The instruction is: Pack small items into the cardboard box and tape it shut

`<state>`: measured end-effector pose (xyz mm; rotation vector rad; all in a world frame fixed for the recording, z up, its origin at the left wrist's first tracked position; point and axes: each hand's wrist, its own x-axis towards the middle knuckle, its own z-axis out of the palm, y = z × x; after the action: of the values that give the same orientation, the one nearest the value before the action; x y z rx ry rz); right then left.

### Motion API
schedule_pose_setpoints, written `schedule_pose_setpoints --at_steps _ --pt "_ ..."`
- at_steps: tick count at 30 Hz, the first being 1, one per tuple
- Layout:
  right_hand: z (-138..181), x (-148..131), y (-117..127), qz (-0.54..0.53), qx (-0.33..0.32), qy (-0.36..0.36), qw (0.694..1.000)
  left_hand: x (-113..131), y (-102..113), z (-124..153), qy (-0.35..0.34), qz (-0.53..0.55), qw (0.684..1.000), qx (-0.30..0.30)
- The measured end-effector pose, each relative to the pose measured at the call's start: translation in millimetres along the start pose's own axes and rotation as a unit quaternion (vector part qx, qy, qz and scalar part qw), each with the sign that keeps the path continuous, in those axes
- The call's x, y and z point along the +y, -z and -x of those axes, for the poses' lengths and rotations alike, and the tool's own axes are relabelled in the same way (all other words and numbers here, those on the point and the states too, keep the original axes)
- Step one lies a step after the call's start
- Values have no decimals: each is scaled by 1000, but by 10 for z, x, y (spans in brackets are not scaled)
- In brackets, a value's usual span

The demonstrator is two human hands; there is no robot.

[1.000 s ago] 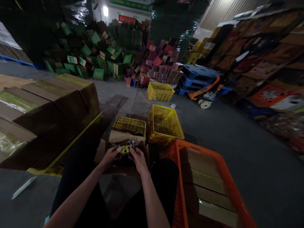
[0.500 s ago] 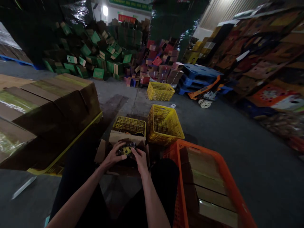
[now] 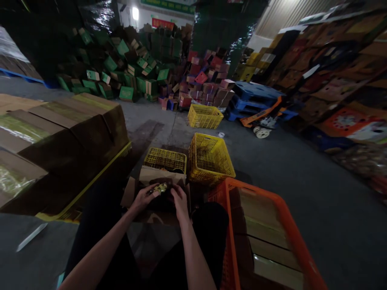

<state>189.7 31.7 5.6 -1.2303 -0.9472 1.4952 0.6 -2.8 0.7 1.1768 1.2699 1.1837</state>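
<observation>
My left hand (image 3: 142, 198) pinches a small yellow packet (image 3: 160, 188) over the open cardboard box (image 3: 161, 174) near my knees. My right hand (image 3: 179, 201) curls just right of it, and I cannot tell if it grips. With only 1 sure pinch in this dim light, I judge the packet could slip into the box.

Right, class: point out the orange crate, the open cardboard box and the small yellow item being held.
orange crate (image 3: 248, 187), head view, far rim.
open cardboard box (image 3: 161, 174), head view, raised back flap.
small yellow item (image 3: 160, 188), head view, its lit top.
</observation>
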Motion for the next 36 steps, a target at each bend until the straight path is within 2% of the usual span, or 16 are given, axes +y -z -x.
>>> schedule_pose_setpoints --at_steps 2,4,8,14,22,25,31,36 --pt "7 -33 17 35 6 72 997 2 5 2 -6 -20 1000 3" --pt "22 -74 29 49 -18 96 994 8 3 7 -13 -36 999 -11" --pt "56 -111 28 49 -72 63 994 33 -22 18 -17 -35 999 -32" --pt "40 -56 14 32 -21 50 998 18 -32 19 -3 2 1000 -21" --pt "67 -83 -7 18 -13 35 999 -6 -28 17 74 46 995 54" --pt "75 -83 -15 20 -22 37 999 20 -27 15 59 35 993 98" --pt "74 -88 -44 40 -17 25 999 -9 19 1 1 -57 981 186" --pt "102 -124 -67 23 -19 19 999 -18 19 3 13 -39 977 210"
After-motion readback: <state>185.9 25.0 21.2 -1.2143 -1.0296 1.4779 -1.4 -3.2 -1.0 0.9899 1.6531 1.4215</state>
